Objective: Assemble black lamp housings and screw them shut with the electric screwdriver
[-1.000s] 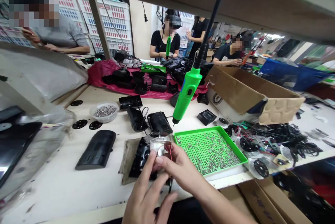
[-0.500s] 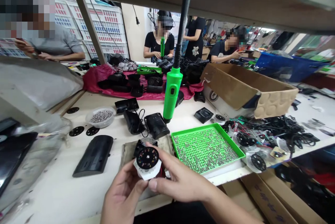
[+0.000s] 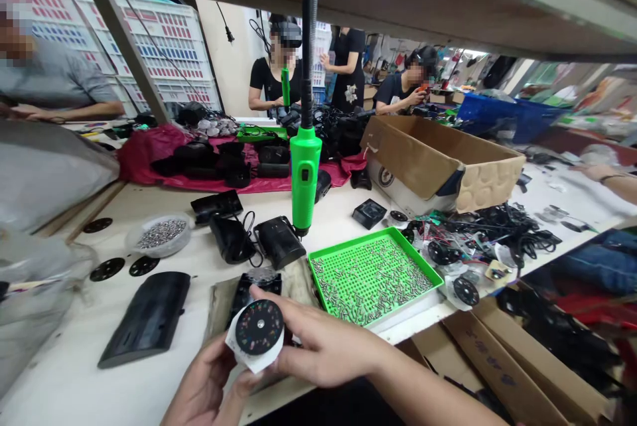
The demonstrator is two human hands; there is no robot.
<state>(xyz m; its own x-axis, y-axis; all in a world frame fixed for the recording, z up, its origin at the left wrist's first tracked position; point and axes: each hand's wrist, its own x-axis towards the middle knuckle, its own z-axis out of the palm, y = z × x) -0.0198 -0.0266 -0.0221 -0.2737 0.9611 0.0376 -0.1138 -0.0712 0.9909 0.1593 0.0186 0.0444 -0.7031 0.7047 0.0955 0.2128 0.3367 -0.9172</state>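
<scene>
Both hands grip a small white part topped by a round black disc with coloured dots (image 3: 259, 327), held over the table's front edge. My left hand (image 3: 204, 376) closes on its left and lower side, while my right hand (image 3: 323, 340) closes on its right side. What lies under the part is hidden by my fingers. Just behind my hands, a black housing (image 3: 253, 286) rests on a worn grey pad (image 3: 219, 306). A green electric screwdriver (image 3: 304, 180) hangs from above, beyond the hands. To the right sits a green perforated tray (image 3: 348, 275) holding many small screws.
Left are a curved black cover (image 3: 149, 316), a bowl of small metal pieces (image 3: 162, 235) and several black discs (image 3: 107, 269). Black housings (image 3: 279, 240) stand behind. A cardboard box (image 3: 418, 154) and tangled wired parts (image 3: 478, 240) occupy the right. Other people (image 3: 276, 81) work across the table.
The view has turned right, so the table's things appear further left. Both hands still hold the white part with the disc. Another person's arm has come into view at the far right.
</scene>
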